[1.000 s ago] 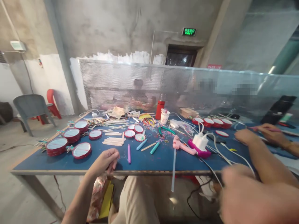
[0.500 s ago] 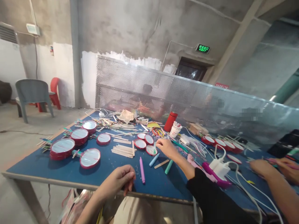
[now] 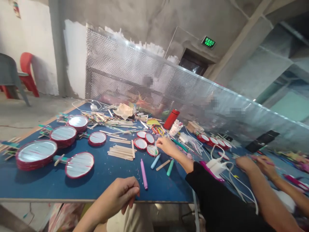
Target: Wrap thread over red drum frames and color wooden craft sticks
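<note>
My left hand (image 3: 118, 197) hovers at the near edge of the blue table (image 3: 108, 180), fingers curled together with nothing visible in them. A purple stick (image 3: 143, 170) lies just beyond it. My right arm, in a black sleeve, reaches out over the table. My right hand (image 3: 166, 146) has its fingers bent down at a small red-rimmed disc (image 3: 152, 150); what the fingertips pinch is hidden. Two more small discs (image 3: 140, 143) lie beside it. A blue stick (image 3: 155, 161), a teal stick (image 3: 170, 167) and a wooden stick (image 3: 163, 165) lie below the hand.
Large red-rimmed mirror discs (image 3: 36, 154) and a pile of wooden sticks (image 3: 120, 151) cover the left half. A red bottle (image 3: 171, 118), paper cup (image 3: 175, 128) and white chargers with cables (image 3: 216, 164) sit mid-table. A co-worker's hands (image 3: 243, 162) work at the right. A perforated metal screen (image 3: 145, 80) backs the table.
My right hand came up from the lower right and reached across to the small discs, where it stays. My left hand kept to the table edge. The view swung left and nearer.
</note>
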Available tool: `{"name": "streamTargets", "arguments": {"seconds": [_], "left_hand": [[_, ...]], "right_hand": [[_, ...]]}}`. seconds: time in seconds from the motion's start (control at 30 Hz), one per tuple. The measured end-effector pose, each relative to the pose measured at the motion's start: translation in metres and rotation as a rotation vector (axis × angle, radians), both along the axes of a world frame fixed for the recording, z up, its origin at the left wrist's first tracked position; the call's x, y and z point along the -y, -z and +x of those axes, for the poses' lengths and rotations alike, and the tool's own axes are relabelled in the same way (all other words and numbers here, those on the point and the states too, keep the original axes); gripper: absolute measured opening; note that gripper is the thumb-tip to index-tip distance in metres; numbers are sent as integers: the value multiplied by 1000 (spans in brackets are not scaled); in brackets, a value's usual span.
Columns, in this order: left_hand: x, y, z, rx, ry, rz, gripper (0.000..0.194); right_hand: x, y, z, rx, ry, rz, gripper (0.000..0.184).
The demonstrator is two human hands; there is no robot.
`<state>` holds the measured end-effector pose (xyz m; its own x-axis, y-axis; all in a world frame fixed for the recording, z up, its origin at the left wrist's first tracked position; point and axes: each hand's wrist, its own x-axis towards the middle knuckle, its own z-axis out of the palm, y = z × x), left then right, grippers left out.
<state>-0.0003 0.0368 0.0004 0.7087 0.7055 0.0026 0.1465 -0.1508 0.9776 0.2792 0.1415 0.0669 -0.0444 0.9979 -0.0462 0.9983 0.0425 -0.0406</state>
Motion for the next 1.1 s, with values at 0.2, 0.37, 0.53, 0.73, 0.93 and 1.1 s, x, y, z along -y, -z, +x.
{"name": "streamTargets", "arguments": {"seconds": [0.2, 0.37, 0.53, 0.73, 0.93, 1.1], "left_hand": [[-4, -8, -2, -41, 8, 173, 38], [-5, -8, -1, -51, 6, 167, 38], [-4, -11, -1, -59, -4, 117, 41], [-4, -8, -4, -89, -22, 129, 43], [-2, -9, -3, -73, -38, 39, 45], [0, -12, 0, -72, -62, -27, 49]], "right_hand": [[38, -7, 10, -15, -127, -62, 16], [59, -3, 7, 4, -180, -68, 16], [71, 2, 17, 51, -142, -62, 15], [72, 13, 32, 103, -135, -93, 21], [59, 15, 36, 115, -200, -208, 25], [54, 8, 37, 108, -235, -278, 27]]}}
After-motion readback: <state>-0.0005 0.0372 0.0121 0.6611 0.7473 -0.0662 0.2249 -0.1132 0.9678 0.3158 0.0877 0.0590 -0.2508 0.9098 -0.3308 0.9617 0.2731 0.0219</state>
